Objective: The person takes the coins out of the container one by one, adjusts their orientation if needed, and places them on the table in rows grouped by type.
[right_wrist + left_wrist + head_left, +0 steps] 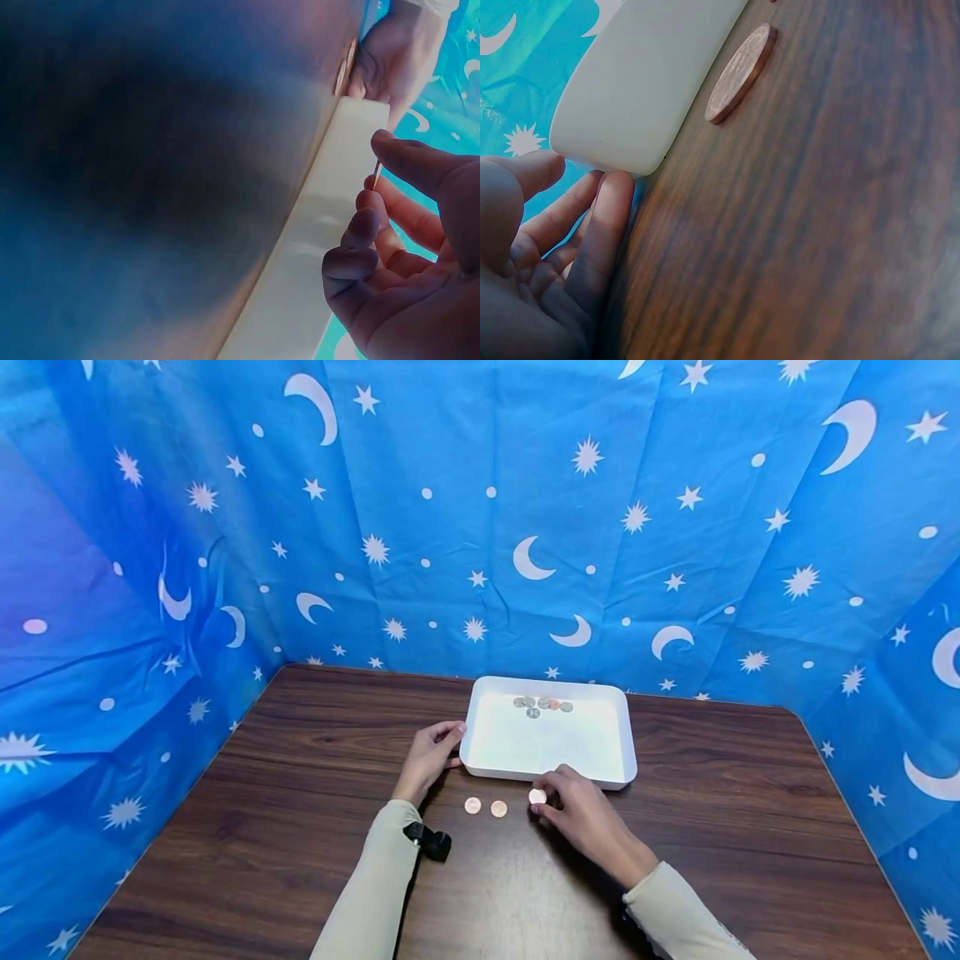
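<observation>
A shallow white tray (547, 768) lies on the table. My left hand (429, 762) holds its left side near the front corner, with the thumb at the rim and the fingertips against the lower wall (630, 97). Just in front of the tray's near edge, my right hand (588, 814) pinches a copper coin (537, 796) between thumb and fingertips; in the right wrist view the coin (376, 175) appears edge-on. Two more copper coins, a left one (472, 806) and a right one (498, 809), lie flat on the table between the hands.
Inside the tray, near its back wall, are several silver coins (533, 713) and one copper coin (554, 704). The dark wood table (300, 802) ends at a blue curtain (465, 527) with white moons and stars. A black strap device (429, 841) sits on the left wrist.
</observation>
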A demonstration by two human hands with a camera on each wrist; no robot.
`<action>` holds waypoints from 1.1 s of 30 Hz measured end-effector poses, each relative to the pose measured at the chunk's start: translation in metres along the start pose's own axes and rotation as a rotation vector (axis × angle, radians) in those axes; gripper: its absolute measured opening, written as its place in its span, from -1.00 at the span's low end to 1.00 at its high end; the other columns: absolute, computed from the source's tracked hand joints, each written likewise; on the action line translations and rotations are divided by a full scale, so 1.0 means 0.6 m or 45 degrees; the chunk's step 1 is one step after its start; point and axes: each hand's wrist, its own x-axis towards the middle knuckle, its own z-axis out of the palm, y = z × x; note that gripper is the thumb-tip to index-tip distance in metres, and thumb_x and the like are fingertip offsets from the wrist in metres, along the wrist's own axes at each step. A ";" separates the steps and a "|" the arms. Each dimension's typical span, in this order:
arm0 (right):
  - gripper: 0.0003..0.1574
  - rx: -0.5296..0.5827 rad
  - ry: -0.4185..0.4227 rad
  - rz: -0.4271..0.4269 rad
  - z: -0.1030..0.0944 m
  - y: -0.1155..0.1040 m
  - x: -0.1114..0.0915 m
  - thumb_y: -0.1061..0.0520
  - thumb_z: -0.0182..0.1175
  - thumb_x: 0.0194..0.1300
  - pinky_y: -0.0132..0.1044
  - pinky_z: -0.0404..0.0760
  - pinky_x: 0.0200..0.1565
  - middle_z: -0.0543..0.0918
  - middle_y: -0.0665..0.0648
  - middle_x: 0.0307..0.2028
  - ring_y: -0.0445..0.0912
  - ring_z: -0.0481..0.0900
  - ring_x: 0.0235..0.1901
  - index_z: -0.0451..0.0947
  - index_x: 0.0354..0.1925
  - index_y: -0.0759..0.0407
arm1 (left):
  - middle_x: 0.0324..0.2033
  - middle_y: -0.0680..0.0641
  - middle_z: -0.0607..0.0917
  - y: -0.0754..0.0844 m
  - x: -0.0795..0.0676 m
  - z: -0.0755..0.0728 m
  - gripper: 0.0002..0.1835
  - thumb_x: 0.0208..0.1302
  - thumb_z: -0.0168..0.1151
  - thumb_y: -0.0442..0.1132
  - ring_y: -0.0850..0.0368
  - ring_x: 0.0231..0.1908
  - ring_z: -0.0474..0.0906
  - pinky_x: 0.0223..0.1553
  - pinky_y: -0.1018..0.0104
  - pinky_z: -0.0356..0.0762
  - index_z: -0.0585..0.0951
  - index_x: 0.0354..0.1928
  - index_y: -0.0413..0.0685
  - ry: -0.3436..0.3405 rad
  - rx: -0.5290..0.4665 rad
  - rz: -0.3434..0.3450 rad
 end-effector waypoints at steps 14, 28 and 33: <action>-0.81 0.010 -0.124 -0.025 0.029 -0.008 0.000 0.29 0.54 0.19 -0.23 0.63 -0.22 0.64 0.02 -0.32 -0.10 0.63 -0.27 0.74 -0.22 0.19 | 0.08 -0.28 0.67 -0.001 0.000 -0.001 -0.58 0.62 0.19 -0.12 0.00 0.00 0.64 -0.24 0.45 0.73 0.62 0.31 -0.23 0.003 0.025 -0.003; -0.78 0.001 -0.106 0.000 0.037 -0.006 0.008 0.30 0.54 0.13 -0.22 0.59 -0.25 0.62 0.00 -0.34 -0.11 0.58 -0.29 0.72 -0.26 0.14 | 0.11 -0.29 0.66 0.001 0.002 -0.003 -0.56 0.62 0.18 -0.09 -0.04 0.04 0.64 -0.21 0.43 0.75 0.61 0.33 -0.23 0.006 0.022 -0.019; -0.77 -0.011 -0.117 0.016 0.037 -0.006 0.005 0.31 0.54 0.12 -0.21 0.58 -0.25 0.61 0.01 -0.33 -0.12 0.56 -0.28 0.70 -0.27 0.13 | 0.10 -0.28 0.67 0.000 0.000 -0.001 -0.56 0.62 0.18 -0.08 -0.03 0.03 0.64 -0.21 0.42 0.75 0.61 0.33 -0.21 0.004 0.032 -0.025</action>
